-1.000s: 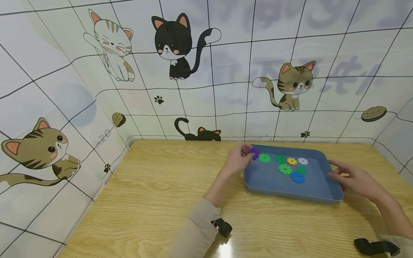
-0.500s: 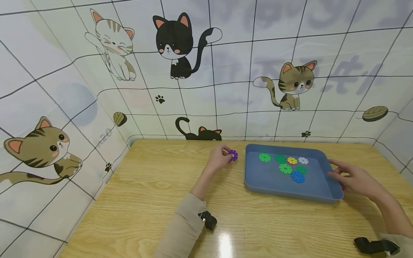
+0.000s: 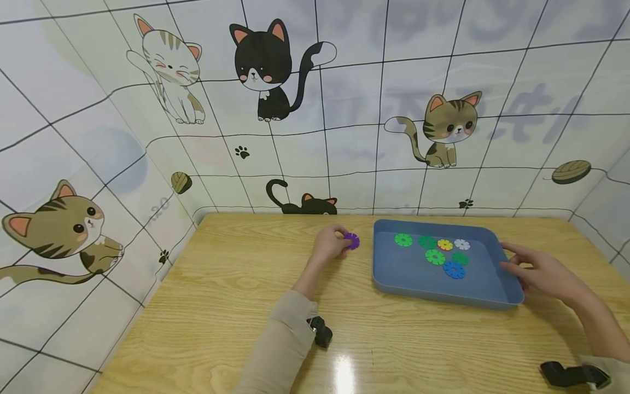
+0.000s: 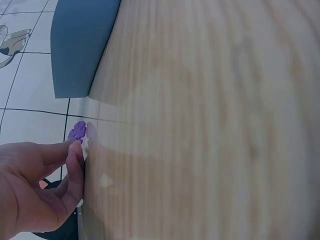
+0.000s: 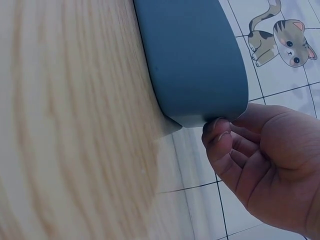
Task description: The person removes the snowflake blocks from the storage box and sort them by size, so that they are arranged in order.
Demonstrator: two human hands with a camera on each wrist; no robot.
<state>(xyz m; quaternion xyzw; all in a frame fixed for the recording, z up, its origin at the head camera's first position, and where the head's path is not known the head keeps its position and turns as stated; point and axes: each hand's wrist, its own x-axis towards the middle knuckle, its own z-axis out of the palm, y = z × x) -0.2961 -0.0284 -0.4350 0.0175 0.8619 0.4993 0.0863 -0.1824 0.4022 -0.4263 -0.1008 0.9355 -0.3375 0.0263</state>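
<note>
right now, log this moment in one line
left hand: pinches purple disc, left of tray | right hand: holds tray's right end | in tray: blue, white, yellow, green discs

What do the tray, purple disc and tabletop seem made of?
Tray: probably matte moulded plastic; smooth, even blue-grey walls, rounded corners.
Purple disc: likely plastic; solid colour, notched edge; finish unclear.
Tabletop: wood or wood-look laminate, somewhat glossy; grain lines and a glare spot show.

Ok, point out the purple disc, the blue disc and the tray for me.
Purple disc (image 3: pixel 354 241), head view, on its uncovered right side.
Blue disc (image 3: pixel 454 270), head view, on its middle.
Tray (image 3: pixel 406 274), head view, on its bare floor.
</note>
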